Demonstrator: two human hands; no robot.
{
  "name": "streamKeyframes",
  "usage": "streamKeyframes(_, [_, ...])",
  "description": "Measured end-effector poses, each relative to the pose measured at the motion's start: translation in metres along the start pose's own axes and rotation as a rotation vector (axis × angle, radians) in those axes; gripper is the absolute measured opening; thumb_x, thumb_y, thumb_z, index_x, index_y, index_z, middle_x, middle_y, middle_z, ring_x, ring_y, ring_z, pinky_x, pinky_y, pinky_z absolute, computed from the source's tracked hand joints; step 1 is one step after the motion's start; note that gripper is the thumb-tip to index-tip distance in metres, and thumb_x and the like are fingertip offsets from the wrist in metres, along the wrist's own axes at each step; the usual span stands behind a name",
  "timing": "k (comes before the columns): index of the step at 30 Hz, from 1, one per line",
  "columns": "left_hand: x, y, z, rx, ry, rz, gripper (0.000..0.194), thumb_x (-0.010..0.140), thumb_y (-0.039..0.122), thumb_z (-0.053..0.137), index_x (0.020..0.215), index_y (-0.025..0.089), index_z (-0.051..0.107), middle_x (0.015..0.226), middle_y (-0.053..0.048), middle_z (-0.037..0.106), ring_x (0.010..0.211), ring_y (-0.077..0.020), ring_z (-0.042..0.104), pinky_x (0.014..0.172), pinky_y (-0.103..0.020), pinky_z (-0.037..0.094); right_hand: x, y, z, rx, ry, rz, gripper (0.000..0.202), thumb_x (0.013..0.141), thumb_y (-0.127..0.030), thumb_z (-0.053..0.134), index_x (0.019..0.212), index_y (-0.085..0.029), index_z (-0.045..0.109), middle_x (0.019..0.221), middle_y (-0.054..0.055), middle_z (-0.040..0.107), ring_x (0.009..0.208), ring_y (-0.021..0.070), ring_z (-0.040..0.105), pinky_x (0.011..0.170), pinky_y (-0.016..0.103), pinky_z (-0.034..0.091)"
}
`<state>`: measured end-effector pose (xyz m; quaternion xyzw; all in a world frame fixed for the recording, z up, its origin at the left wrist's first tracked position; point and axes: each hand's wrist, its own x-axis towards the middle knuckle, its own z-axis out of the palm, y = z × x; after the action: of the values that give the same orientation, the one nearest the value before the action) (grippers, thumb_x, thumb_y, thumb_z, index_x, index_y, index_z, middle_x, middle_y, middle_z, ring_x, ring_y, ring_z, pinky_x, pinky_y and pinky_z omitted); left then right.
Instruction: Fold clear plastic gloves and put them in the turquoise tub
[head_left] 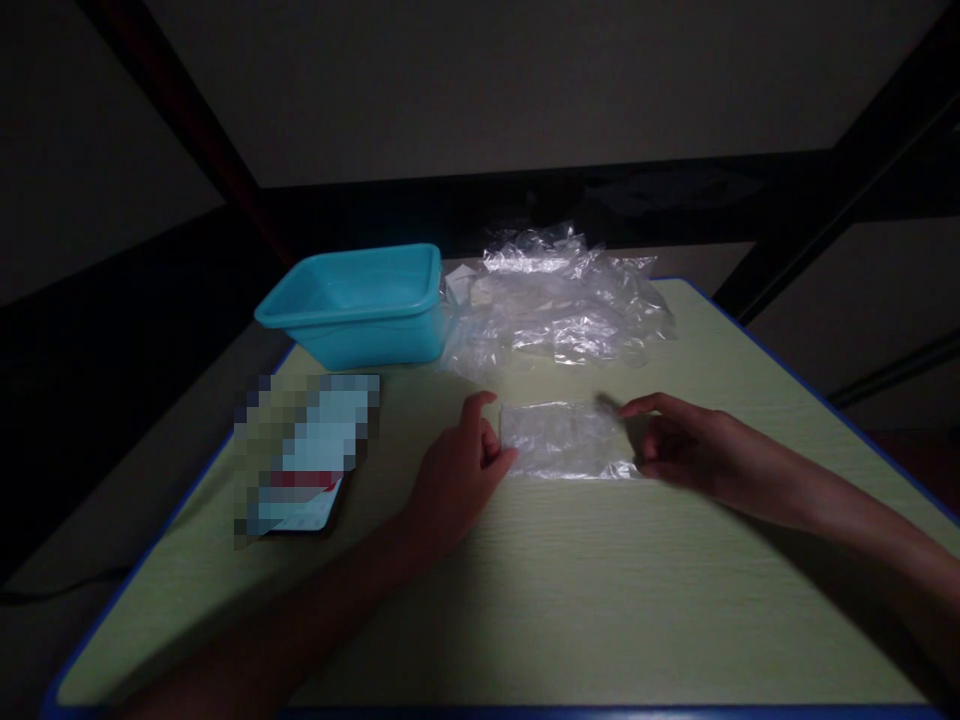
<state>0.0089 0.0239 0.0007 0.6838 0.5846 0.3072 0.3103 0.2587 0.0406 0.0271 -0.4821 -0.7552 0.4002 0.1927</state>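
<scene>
On the table (600,600) before you, the flat plastic (559,442) lies between your left hand (454,475) and right hand (694,450), thumb and forefinger parted on each, seemingly to steady its ends; the crumpled plastic (570,315) sits behind, probably to stay within reach.
</scene>
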Motion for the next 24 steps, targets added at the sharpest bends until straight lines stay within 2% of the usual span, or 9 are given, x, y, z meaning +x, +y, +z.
streamKeyframes(7, [0.0018,-0.0027,0.0002,-0.014,0.023,-0.001,0.051,0.07,0.012,0.063,0.113,0.02,0.037,0.061,0.011,0.044,0.052,-0.0093,0.043,0.053,-0.023,0.033,-0.0007,0.0016,-0.0008,-0.01,-0.004,0.027,0.035,0.071,-0.032,0.056,0.103,-0.02,0.049,0.066,-0.001,0.054,0.059,0.015,0.053,0.055,0.03,0.044])
streamKeyframes(15, [0.003,-0.0027,-0.0002,-0.136,0.128,0.062,0.035,0.074,0.008,0.054,0.104,0.019,0.04,0.077,0.004,0.058,0.061,-0.0095,0.052,0.058,-0.021,0.039,-0.0006,-0.002,0.0001,0.013,-0.011,0.031,0.035,0.07,-0.032,0.054,0.102,-0.019,0.047,0.066,-0.001,0.052,0.058,0.0145,0.052,0.054,0.03,0.044])
streamKeyframes(24, [0.0005,-0.001,-0.0016,-0.058,0.112,0.057,0.033,0.076,0.008,0.05,0.106,0.018,0.042,0.092,-0.003,0.065,0.073,-0.013,0.057,0.07,-0.027,0.047,-0.0022,-0.0019,-0.0017,-0.073,-0.025,0.008,0.032,0.074,-0.031,0.052,0.104,-0.019,0.047,0.067,0.0,0.054,0.058,0.0151,0.053,0.054,0.03,0.044])
